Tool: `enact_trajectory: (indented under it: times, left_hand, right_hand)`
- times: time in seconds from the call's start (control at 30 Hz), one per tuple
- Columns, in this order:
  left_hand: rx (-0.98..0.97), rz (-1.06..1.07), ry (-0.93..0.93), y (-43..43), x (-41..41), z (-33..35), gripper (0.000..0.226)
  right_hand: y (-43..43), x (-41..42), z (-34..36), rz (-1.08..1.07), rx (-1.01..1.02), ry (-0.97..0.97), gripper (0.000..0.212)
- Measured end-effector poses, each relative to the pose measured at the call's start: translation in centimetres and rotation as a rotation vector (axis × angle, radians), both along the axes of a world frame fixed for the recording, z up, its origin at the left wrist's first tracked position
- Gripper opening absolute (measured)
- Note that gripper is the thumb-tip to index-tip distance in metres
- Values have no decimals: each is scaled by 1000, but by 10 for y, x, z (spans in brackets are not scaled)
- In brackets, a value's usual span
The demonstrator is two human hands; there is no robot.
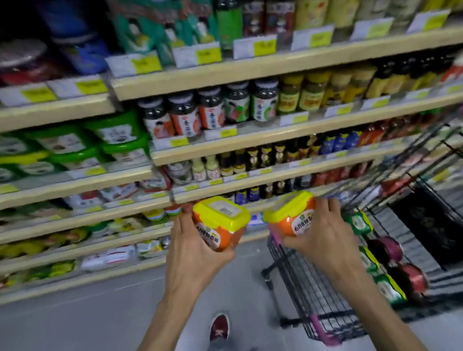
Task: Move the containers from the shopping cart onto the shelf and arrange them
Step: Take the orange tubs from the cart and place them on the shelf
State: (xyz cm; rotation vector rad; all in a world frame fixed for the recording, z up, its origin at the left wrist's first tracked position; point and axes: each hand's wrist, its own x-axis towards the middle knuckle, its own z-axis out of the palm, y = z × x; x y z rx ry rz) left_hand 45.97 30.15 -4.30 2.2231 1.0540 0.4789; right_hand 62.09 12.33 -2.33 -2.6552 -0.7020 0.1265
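Note:
I hold two orange tubs with yellow-green lids in front of the shelving. My left hand [193,249] grips the left tub [219,222] from below and the side. My right hand [319,233] grips the right tub [290,215], which is tilted, just over the front corner of the black wire shopping cart [309,287]. Inside the cart lie several green-lidded containers [361,222] and dark red ones [389,249] in a row. On the left shelf [69,186] stand stacked green-lidded tubs [115,134] of the same shape.
Wooden-edged shelves with yellow price tags fill the view; jars and bottles [212,112] crowd the middle shelves. The grey floor lies below, with my red shoes [219,327] on it. The cart stands at the right, close to the shelf front.

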Motion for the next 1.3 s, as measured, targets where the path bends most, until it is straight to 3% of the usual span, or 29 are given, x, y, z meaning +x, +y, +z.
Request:
enact_trajectory:
  times: [0.17,0.33,0.4,0.73,0.93,1.3]
  left_hand:
    - [-12,246,-117,47,-102,26,102]
    - [38,368,-208,105,-213,48,87]
    - [66,411,-240,129,-260,53,91]
    - [158,577,-227,255,-445,77,94]
    - [223,620,-231,337,-477,100,88]
    - [316,641,-398,493,-447,145,88]
  right_hand:
    - [86,-73,35,207,41,-14,93]
    - [170,-163,63,342,101,4,99]
    - [204,-199,64,370,146,26,101]
    - [367,-358,84,526,250,37,86]
    - [437,-390,103,564,324,31,95]
    - [556,-379,148,494,633,109,84]
